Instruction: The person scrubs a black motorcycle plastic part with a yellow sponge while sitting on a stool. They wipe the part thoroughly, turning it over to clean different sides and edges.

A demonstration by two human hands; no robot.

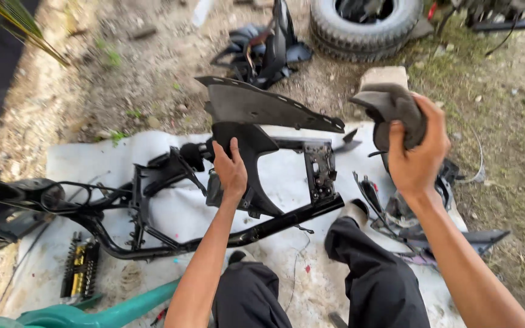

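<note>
L hand (231,170) on black panel (256,109), tyre (363,27) behind

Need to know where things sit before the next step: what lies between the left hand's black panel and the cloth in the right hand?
In the head view, between the black panel and the cloth sits the frame's rear bracket over the white sheet.

No packages, labels, signs or screens show anywhere in this view.
</note>
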